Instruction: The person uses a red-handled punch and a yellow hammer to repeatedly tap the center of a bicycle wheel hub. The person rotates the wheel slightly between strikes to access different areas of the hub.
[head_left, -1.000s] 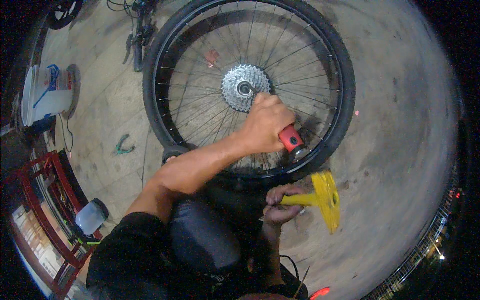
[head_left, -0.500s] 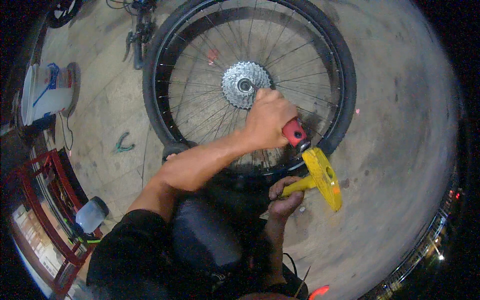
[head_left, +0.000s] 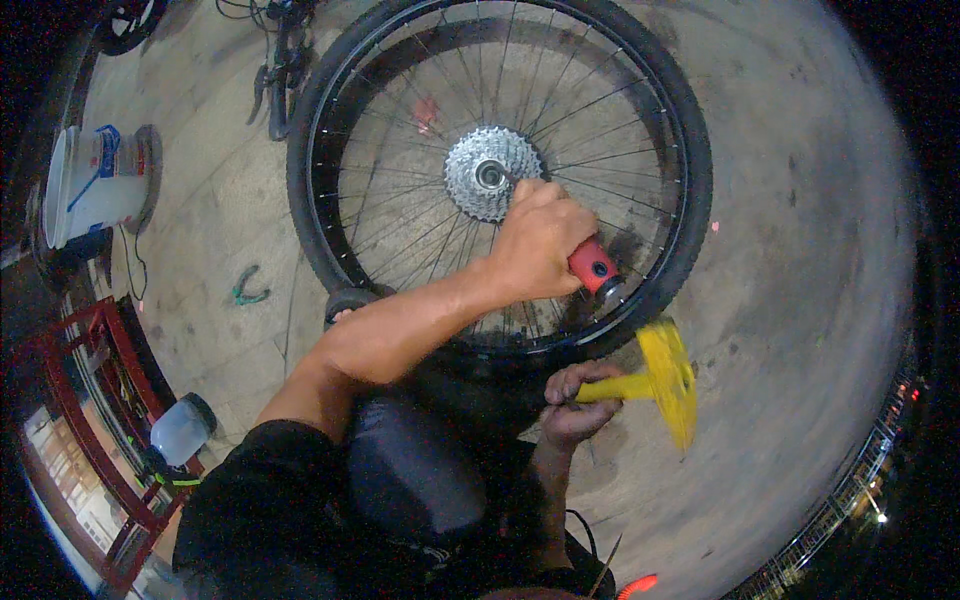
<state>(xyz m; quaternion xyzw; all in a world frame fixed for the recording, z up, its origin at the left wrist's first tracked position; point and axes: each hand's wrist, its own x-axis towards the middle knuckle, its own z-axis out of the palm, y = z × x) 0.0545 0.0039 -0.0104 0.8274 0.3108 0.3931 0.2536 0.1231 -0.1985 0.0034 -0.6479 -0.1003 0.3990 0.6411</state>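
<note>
A bicycle wheel point(head_left: 690, 130) lies before me with a silver cassette point(head_left: 470, 150) at its hub. My left hand point(head_left: 545, 240) is wrapped round a red-handled screwdriver point(head_left: 594, 265), a metal cap at its butt. Its thin shaft slants toward the cassette's centre; the fingers partly hide where the tip rests. Lower right, my right hand point(head_left: 575, 400) grips the handle of a yellow hammer point(head_left: 668, 385). The hammer's head is slightly blurred and stands apart from the screwdriver's cap, beyond the tyre's near edge.
Pliers with green handles point(head_left: 250, 286) lie on the concrete floor point(head_left: 800, 250) to the left. Farther left are a white bucket point(head_left: 100, 190), a red metal frame point(head_left: 110, 350) and a clear container with a dark cap point(head_left: 180, 435). Part of a bicycle's handlebar point(head_left: 280, 90) shows at the upper left.
The hammer in my right hand has swung down and to the right, away from the screwdriver's cap. My left hand and the screwdriver have barely shifted.
</note>
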